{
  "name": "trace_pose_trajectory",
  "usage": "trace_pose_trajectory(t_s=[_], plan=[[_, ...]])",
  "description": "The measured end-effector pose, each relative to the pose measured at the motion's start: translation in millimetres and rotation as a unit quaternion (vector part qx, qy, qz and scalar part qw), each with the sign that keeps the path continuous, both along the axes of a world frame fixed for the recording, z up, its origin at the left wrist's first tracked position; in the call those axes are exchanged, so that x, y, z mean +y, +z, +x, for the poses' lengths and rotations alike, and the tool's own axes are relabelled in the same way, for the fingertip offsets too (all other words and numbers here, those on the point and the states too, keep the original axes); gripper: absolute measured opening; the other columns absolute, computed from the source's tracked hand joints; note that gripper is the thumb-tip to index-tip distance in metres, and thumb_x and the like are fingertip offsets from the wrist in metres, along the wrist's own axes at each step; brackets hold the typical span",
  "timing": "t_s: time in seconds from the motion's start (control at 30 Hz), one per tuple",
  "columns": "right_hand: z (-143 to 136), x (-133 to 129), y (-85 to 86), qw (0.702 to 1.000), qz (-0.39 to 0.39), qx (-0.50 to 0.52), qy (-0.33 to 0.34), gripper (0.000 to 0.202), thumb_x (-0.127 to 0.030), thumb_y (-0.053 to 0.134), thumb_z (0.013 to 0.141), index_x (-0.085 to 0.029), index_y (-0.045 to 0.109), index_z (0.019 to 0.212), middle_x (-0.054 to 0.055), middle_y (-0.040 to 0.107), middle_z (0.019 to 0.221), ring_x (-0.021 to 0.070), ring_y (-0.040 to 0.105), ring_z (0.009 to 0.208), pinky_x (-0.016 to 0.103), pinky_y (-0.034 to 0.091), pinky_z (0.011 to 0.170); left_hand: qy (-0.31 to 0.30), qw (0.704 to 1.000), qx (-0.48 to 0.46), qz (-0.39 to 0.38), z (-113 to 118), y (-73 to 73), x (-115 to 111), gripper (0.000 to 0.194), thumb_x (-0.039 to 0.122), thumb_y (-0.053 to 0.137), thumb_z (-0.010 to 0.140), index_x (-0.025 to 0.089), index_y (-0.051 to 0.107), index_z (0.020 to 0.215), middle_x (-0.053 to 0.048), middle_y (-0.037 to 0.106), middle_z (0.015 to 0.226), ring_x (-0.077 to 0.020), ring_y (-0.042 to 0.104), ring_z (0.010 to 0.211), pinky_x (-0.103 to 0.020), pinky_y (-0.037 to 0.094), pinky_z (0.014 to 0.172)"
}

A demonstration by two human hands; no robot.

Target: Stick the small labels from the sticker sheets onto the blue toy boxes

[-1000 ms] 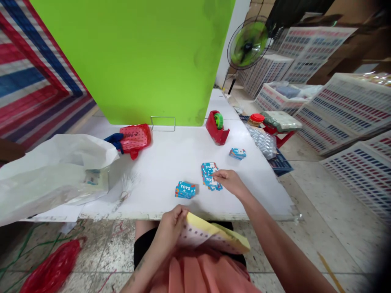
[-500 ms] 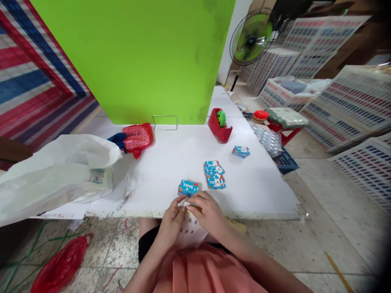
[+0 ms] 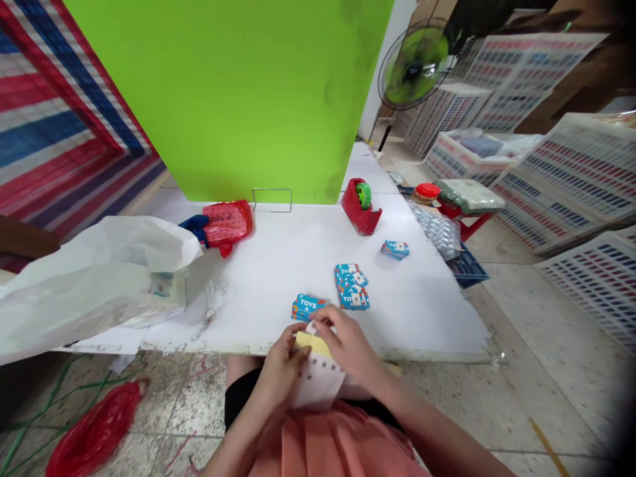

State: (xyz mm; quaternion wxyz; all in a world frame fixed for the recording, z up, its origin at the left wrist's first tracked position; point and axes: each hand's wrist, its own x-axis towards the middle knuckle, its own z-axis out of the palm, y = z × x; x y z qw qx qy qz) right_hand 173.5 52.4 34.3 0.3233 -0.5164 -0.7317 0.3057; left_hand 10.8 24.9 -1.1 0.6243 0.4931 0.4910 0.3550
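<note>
At the table's front edge, my left hand (image 3: 285, 361) is closed on a sheet of small stickers (image 3: 318, 374), white with dark marks and a yellow strip along its top. My right hand (image 3: 342, 334) pinches a small white piece at the sheet's top edge. Just beyond the fingers lies a pile of blue TOYS cards (image 3: 307, 305). To its right are a larger spread of the same cards (image 3: 352, 287) and, farther back, a small stack (image 3: 395, 249).
A red tape dispenser (image 3: 362, 207) stands at the back right of the white table (image 3: 278, 258). A red package (image 3: 229, 224) and a large white plastic bag (image 3: 99, 278) lie left. A green panel (image 3: 223, 99) rises behind; crates and a fan (image 3: 415, 69) are right.
My right hand has moved slightly up and right, its fingers lifting a white piece. More of the sheet and its yellow strip now shows. The whole view has shifted slightly.
</note>
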Motion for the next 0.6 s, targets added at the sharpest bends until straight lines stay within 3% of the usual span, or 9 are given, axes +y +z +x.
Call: trace_pose_trajectory(t_s=[0.07, 0.17, 0.27, 0.33, 0.6], plan=[[10.6, 24.3, 1.0, 0.999, -0.027, 0.002, -0.023, 0.008, -0.020, 0.048, 0.087, -0.019, 0.056, 0.087, 0.005, 0.063, 0.088, 0.0180, 0.059, 0.085, 0.031, 0.046, 0.075, -0.005, 0.997, 0.058, 0.041, -1.8, 6.2, 0.3, 0.022, 0.037, 0.045, 0.089, 0.018, 0.055, 0.097, 0.004, 0.049, 0.069, -0.0118, 0.044, 0.061, -0.023, 0.036, 0.056], [21.3, 55.7, -4.8, 0.995, -0.084, -0.040, -0.015, 0.008, -0.018, 0.050, 0.083, -0.018, 0.057, 0.080, 0.004, 0.062, 0.083, 0.0177, 0.058, 0.081, 0.031, 0.045, 0.073, -0.018, 0.971, 0.182, 0.156, -2.8, 16.4, 1.8, 0.030, 0.037, 0.035, 0.095, 0.019, 0.054, 0.081, -0.001, 0.053, 0.073, -0.0161, 0.048, 0.071, -0.028, 0.040, 0.066], [21.4, 72.2, -11.5, 0.989, -0.128, -0.073, 0.010, 0.009, -0.018, 0.050, 0.083, -0.017, 0.059, 0.079, 0.003, 0.064, 0.081, 0.0161, 0.059, 0.078, 0.028, 0.043, 0.069, -0.059, 0.929, 0.251, 0.266, -1.7, 20.7, 4.5, 0.027, 0.026, 0.031, 0.097, 0.018, 0.056, 0.091, -0.007, 0.061, 0.098, -0.0212, 0.049, 0.094, -0.037, 0.042, 0.083], [17.5, 76.2, -14.1, 0.986, -0.142, -0.084, 0.025, 0.009, -0.018, 0.052, 0.083, -0.017, 0.059, 0.078, 0.001, 0.063, 0.075, 0.0145, 0.058, 0.072, 0.025, 0.041, 0.064, -0.084, 0.907, 0.267, 0.314, -0.5, 18.8, 6.2, 0.024, 0.018, 0.032, 0.096, 0.018, 0.056, 0.095, -0.009, 0.058, 0.116, -0.0221, 0.047, 0.104, -0.042, 0.041, 0.090], [6.8, 77.9, -13.5, 0.981, -0.143, -0.123, 0.044, 0.008, -0.016, 0.055, 0.082, -0.017, 0.058, 0.075, 0.001, 0.062, 0.073, 0.0141, 0.056, 0.069, 0.024, 0.038, 0.061, -0.120, 0.852, 0.366, 0.356, 0.1, 7.5, 8.3, 0.019, 0.007, 0.042, 0.089, 0.017, 0.055, 0.099, -0.007, 0.051, 0.134, -0.0245, 0.042, 0.112, -0.047, 0.041, 0.093]])
